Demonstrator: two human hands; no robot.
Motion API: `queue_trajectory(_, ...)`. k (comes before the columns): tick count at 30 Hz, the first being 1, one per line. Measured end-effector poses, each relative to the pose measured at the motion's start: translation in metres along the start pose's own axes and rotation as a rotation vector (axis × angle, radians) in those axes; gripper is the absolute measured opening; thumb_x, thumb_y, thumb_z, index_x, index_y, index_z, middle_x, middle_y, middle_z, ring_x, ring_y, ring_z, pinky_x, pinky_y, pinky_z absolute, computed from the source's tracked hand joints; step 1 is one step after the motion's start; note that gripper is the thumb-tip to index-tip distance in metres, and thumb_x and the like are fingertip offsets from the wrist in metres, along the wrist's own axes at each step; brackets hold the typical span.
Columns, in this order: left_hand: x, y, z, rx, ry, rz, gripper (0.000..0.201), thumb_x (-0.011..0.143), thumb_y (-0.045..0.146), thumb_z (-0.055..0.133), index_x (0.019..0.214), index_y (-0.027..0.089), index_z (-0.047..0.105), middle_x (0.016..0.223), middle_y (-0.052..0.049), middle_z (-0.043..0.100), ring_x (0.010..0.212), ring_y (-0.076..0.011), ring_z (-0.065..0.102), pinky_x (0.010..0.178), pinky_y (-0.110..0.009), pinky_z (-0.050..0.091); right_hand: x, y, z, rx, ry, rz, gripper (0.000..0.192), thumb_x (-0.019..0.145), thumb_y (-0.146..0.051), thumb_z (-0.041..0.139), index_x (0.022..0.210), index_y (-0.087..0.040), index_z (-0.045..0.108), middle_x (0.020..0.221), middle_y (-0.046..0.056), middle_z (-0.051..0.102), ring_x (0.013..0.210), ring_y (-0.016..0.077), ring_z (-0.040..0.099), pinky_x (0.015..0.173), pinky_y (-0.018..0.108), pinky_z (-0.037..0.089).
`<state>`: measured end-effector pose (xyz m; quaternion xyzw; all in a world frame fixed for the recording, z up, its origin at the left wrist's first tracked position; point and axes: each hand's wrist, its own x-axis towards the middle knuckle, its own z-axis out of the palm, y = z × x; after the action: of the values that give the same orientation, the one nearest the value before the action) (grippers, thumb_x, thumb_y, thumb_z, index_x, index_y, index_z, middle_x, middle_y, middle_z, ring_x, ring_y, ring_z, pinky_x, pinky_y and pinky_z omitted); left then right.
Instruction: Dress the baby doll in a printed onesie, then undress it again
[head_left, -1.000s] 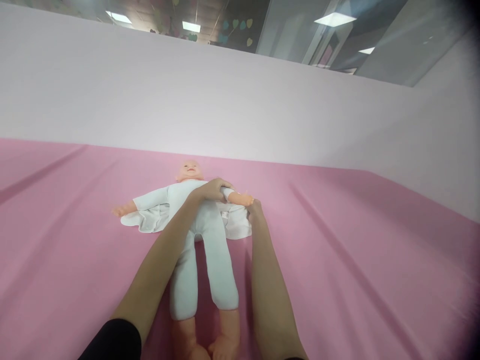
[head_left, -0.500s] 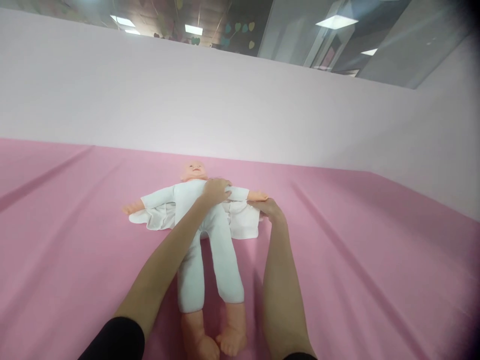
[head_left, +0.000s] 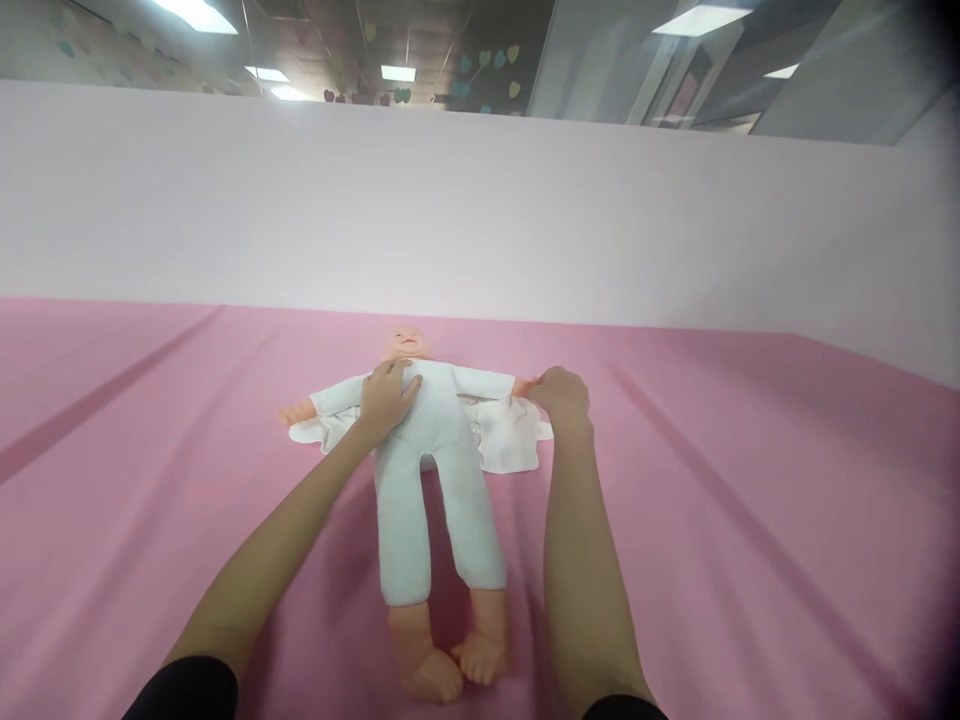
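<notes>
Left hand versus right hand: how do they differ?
The left hand lies open on the doll's torso; the right hand is curled at the doll's outstretched hand. The left hand's thumb stands apart; the right hand's fingers bend inward. Both are bare and touch the doll.

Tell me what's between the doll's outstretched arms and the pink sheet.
White cloth lies there, on the pink sheet, showing on both sides of the doll in the head view.

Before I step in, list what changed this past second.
The left hand let go of the doll's arm, moving left onto its chest. The right hand went from the white cloth to gripping the doll's hand; that arm reaches straighter outward. The doll still lies face up on the pink mat.
</notes>
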<state>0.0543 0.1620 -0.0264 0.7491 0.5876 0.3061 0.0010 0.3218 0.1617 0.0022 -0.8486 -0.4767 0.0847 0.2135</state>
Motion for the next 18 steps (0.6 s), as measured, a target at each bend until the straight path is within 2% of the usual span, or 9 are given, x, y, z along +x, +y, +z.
queue_trajectory(4,-0.008,0.003,-0.004,0.155,0.011,-0.115,0.039,0.091,0.046,0.040,0.117,0.019,0.052,0.115,-0.012,0.058,0.106,-0.0263,0.055,0.085,-0.036,0.046,-0.015,-0.019,-0.005,-0.032,-0.010,-0.053,0.020,0.074,-0.022,0.061,0.092,-0.014,0.060,0.088,0.013,0.062,0.089,0.0291,0.062,0.064,0.032,0.048)
queue_trajectory(7,-0.012,0.000,-0.012,0.202,-0.042,-0.167,0.045,0.091,0.051,0.036,0.116,0.016,0.050,0.112,-0.015,0.058,0.105,-0.0276,0.057,0.080,-0.034,0.047,-0.017,-0.017,0.003,0.003,-0.041,-0.047,0.021,0.078,-0.029,0.059,0.093,-0.014,0.059,0.088,0.013,0.062,0.086,0.0266,0.062,0.064,0.031,0.047)
queue_trajectory(10,-0.015,-0.004,-0.022,0.201,-0.186,-0.257,0.059,0.091,0.059,0.027,0.113,0.010,0.052,0.102,-0.018,0.063,0.092,-0.0307,0.063,0.074,-0.038,0.048,-0.012,-0.007,0.012,0.034,-0.121,-0.030,0.018,0.077,-0.028,0.058,0.088,-0.015,0.060,0.084,0.012,0.062,0.080,0.0238,0.063,0.062,0.030,0.047)
queue_trajectory(13,-0.017,-0.006,-0.033,0.196,-0.372,-0.293,0.072,0.089,0.064,0.015,0.093,0.010,0.063,0.089,-0.018,0.068,0.084,-0.0333,0.066,0.072,-0.042,0.048,-0.009,-0.003,0.013,0.034,-0.178,-0.038,0.016,0.073,-0.028,0.060,0.084,-0.015,0.059,0.084,0.012,0.062,0.077,0.0238,0.062,0.061,0.031,0.046)
queue_trajectory(16,-0.018,-0.007,-0.040,0.189,-0.465,-0.287,0.077,0.088,0.066,0.010,0.078,0.013,0.065,0.084,-0.016,0.070,0.085,-0.0325,0.066,0.074,-0.042,0.047,-0.017,-0.016,0.007,-0.012,-0.171,-0.077,0.017,0.072,-0.030,0.061,0.079,-0.015,0.059,0.079,0.013,0.062,0.077,0.0269,0.062,0.061,0.034,0.046)
queue_trajectory(18,-0.017,-0.011,-0.042,0.155,-0.482,-0.278,0.078,0.088,0.067,0.010,0.075,0.014,0.065,0.076,-0.014,0.069,0.080,-0.0295,0.067,0.074,-0.039,0.048,-0.031,-0.034,0.005,0.042,-0.279,-0.166,0.022,0.070,-0.035,0.066,0.073,-0.015,0.059,0.070,0.011,0.061,0.073,0.0264,0.062,0.061,0.034,0.047)
